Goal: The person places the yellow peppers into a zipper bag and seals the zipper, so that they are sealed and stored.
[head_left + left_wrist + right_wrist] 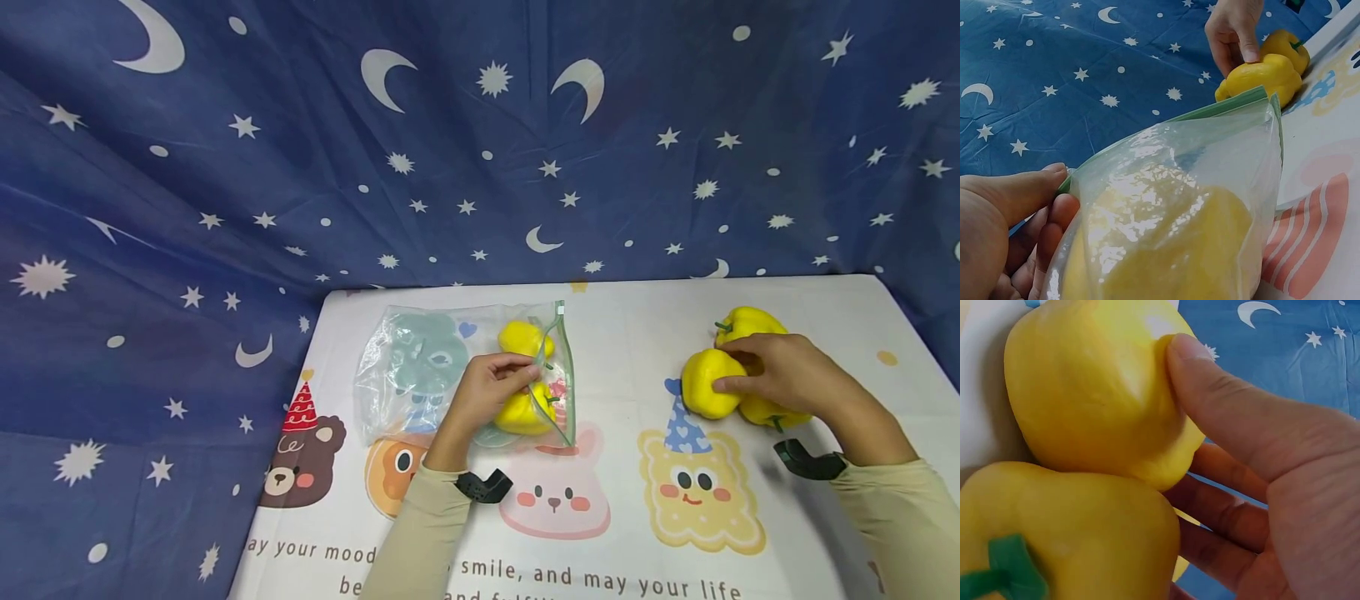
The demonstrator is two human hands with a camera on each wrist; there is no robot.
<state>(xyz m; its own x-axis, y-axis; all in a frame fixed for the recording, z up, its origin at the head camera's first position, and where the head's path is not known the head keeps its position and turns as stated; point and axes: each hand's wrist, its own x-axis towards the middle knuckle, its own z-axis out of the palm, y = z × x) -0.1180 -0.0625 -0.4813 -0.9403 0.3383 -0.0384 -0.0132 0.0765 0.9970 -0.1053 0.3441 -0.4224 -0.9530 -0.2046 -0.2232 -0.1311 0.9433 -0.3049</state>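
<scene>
From the head view I log the left hand (491, 392) at about 9 o'clock of bench centre, its grip pinched on the green zip edge of the clear bag (420, 371); thumb and fingers are curled tight on the rim, holding the mouth up, as the left wrist view confirms. Two yellow peppers sit inside the bag, one (525, 339) at 12 o'clock of the hand, the other (522, 410) just under its fingers. The bag lies flat on the bench (630, 333), mouth facing 3 o'clock. The right hand (780, 371) is well apart at 3 o'clock, its grip wrapped over a loose yellow pepper (708, 383): thumb pressed on the near face, fingers curled behind it, per the right wrist view. Touching that pepper are two more, one (750, 321) at 12 o'clock of the hand, one (761, 412) partly hidden beneath the palm. A blue star-and-moon cloth (480, 150) hangs behind the bench.
</scene>
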